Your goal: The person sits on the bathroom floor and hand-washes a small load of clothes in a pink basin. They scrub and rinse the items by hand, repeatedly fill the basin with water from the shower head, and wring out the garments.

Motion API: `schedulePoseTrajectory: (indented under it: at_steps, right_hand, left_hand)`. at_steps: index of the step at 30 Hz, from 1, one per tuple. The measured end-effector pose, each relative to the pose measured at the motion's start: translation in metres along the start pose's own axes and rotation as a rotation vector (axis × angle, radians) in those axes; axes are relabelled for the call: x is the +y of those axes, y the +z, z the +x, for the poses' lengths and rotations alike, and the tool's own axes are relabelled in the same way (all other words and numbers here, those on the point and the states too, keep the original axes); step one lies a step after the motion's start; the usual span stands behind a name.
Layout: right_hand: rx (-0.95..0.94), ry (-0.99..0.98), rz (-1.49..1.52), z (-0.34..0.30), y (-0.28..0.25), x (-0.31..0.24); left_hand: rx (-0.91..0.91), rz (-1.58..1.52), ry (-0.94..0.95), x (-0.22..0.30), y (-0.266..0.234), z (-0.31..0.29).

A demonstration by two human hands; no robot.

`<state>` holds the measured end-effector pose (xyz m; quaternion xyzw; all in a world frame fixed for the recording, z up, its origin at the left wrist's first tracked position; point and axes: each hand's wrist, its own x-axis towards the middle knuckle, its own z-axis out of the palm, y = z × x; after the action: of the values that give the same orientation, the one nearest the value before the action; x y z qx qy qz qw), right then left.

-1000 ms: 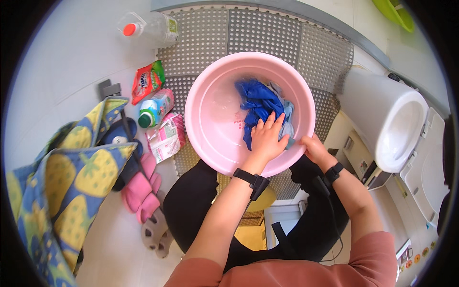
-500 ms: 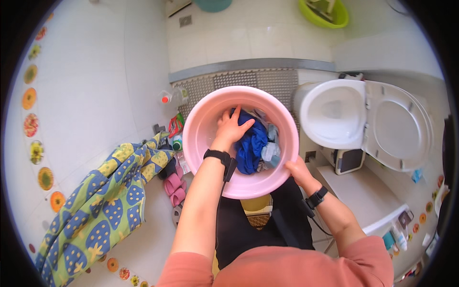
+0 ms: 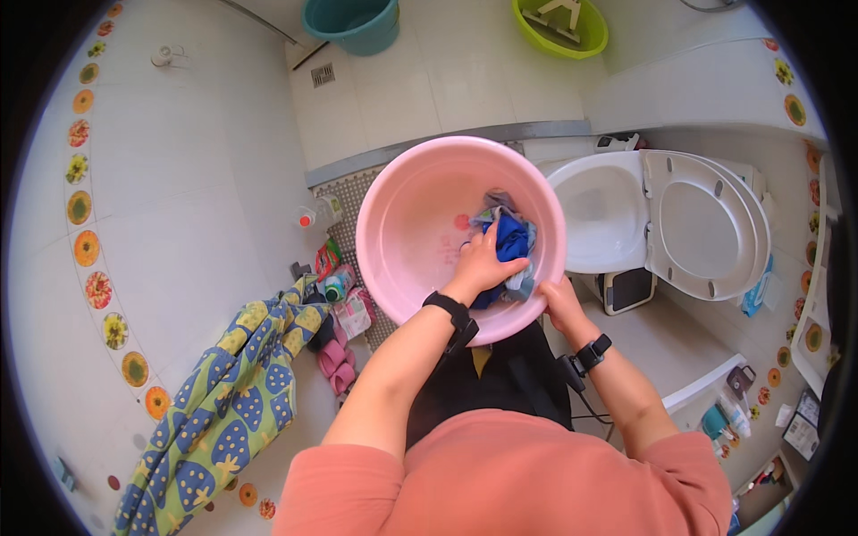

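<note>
Three tubs (image 3: 411, 214), one toilet (image 3: 601, 210)

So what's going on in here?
A person has a big pink basin in front of them with some clothes bunched up on its right side. Their right hand grips the rim, while their left hand is inside, touching the blue cloth. Lighter cloth lies next to the blue one. A white toilet with its lid up is to the right of the basin.
</note>
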<state>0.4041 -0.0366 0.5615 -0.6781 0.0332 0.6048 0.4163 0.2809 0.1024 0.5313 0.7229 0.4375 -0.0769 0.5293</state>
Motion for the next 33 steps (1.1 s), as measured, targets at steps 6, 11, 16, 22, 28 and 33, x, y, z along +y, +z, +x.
schedulePoseTrajectory:
  at_steps: [6, 11, 16, 22, 28, 33]
  right_hand:
    - [0.163, -0.007, 0.208, -0.013, -0.007, -0.017]
    - [0.248, -0.043, 0.462, -0.016, -0.011, -0.006]
    - [0.337, -0.033, 0.580, -0.021, -0.042, 0.029]
    - [0.494, -0.045, 0.584, -0.072, -0.107, 0.046]
    - [0.574, 0.101, 0.457, -0.119, -0.164, 0.034]
    - [0.590, 0.140, 0.492, -0.127, -0.194, 0.032]
  left_hand:
    - [-0.054, -0.112, 0.012, 0.026, -0.020, 0.024]
    - [-0.144, 0.441, 0.010, 0.054, -0.019, 0.040]
    - [-0.407, 0.277, -0.046, 0.080, 0.018, 0.056]
    - [-0.591, 0.282, 0.065, 0.113, 0.112, 0.042]
    - [-0.816, 0.097, -0.006, 0.137, 0.198, 0.026]
    - [-0.908, -0.013, 0.015, 0.143, 0.246, 0.026]
